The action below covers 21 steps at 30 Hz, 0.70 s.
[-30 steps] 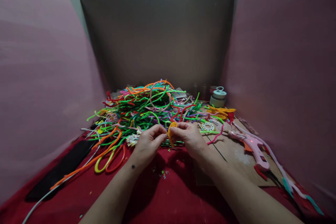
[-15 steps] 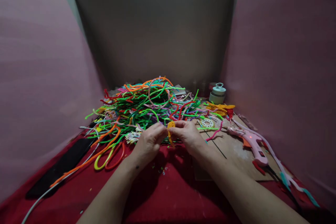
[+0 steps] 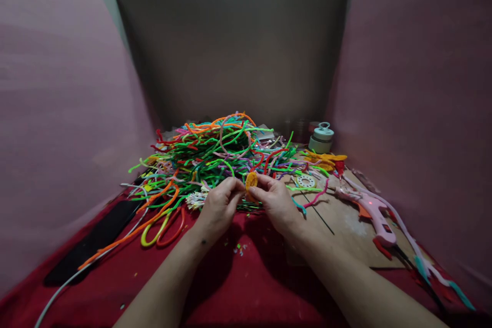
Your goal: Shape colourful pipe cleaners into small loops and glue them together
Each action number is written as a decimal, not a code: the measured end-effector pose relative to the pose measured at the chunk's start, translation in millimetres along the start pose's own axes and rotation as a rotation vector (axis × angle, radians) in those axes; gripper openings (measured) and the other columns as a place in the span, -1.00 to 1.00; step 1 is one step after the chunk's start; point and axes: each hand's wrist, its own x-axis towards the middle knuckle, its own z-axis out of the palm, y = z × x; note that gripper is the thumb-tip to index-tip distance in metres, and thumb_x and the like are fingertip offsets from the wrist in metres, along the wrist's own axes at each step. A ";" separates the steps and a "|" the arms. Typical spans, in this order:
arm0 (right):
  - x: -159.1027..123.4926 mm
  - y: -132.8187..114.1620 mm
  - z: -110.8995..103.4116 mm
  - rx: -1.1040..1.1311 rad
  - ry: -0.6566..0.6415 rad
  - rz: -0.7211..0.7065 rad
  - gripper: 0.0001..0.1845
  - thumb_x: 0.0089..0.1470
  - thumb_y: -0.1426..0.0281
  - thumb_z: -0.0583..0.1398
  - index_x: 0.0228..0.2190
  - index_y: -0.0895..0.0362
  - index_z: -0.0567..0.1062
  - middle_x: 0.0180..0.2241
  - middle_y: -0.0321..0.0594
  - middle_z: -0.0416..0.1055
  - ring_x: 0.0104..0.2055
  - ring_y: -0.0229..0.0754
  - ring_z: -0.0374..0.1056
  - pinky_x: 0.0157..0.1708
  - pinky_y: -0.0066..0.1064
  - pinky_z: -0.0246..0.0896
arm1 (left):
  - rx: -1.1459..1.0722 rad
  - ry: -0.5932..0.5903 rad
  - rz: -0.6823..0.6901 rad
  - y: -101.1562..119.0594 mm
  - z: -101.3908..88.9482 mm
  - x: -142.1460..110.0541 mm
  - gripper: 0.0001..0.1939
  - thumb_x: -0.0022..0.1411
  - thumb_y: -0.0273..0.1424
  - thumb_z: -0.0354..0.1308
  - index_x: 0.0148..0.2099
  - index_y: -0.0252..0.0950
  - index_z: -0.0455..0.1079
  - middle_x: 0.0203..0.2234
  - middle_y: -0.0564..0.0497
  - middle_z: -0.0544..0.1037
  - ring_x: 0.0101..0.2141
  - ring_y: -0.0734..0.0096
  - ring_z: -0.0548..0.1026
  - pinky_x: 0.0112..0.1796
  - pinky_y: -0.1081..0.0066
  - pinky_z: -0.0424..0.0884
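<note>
A small coil of orange-yellow pipe cleaner [image 3: 251,181] is pinched between my two hands, above the front edge of the pile. My left hand [image 3: 222,200] closes its thumb and fingers at the coil's left side. On the other side, my right hand [image 3: 273,198] grips the coil between thumb and forefinger. Just behind both hands rises a big tangled heap of coloured pipe cleaners [image 3: 207,151]. A bundle of white-tipped stems [image 3: 197,198] lies beside my left hand.
At right, a pink glue gun [image 3: 371,210] rests on a brown board [image 3: 338,238], near a white ring with holes [image 3: 306,181] and orange-yellow pipe-cleaner loops [image 3: 325,159]. A pale green container [image 3: 321,139] stands behind. A black flat object [image 3: 92,241] lies left on the red cloth [image 3: 246,292].
The orange-yellow pipe cleaner's loose end no longer hangs below the fingers; it now appears as a compact round coil. The whole view has shifted slightly.
</note>
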 end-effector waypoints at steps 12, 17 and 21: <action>-0.4 2.8 4.6 0.035 -0.032 0.100 -0.68 -0.30 0.49 0.22 -0.38 0.14 0.30 -0.59 -0.43 0.31 -0.58 -0.35 0.23 -0.54 -0.48 0.19 | -0.642 -0.159 -0.421 3.2 -15.1 8.3 -0.76 0.01 -0.27 0.20 -0.31 -0.34 0.38 -0.46 0.04 0.46 -0.44 0.44 0.41 -0.37 0.45 0.30; -1.8 5.2 5.4 -0.084 -0.007 0.048 -0.78 -0.27 0.47 0.18 -0.44 0.15 0.30 -0.57 -0.40 0.30 -0.55 -0.35 0.22 -0.51 -0.49 0.15 | -0.743 -0.115 -0.453 7.1 -4.6 4.6 -0.80 -0.02 -0.31 0.22 -0.41 -0.36 0.37 -0.57 0.11 0.42 -0.53 0.56 0.35 -0.44 0.54 0.25; -3.3 4.9 5.5 -0.259 0.055 -0.013 -0.91 -0.23 0.45 0.13 -0.53 0.17 0.33 -0.57 -0.37 0.29 -0.52 -0.34 0.19 -0.47 -0.48 0.12 | -0.660 0.013 -0.412 10.8 2.8 3.4 -0.81 -0.01 -0.31 0.21 -0.40 -0.36 0.38 -0.54 0.09 0.43 -0.50 0.56 0.33 -0.44 0.54 0.24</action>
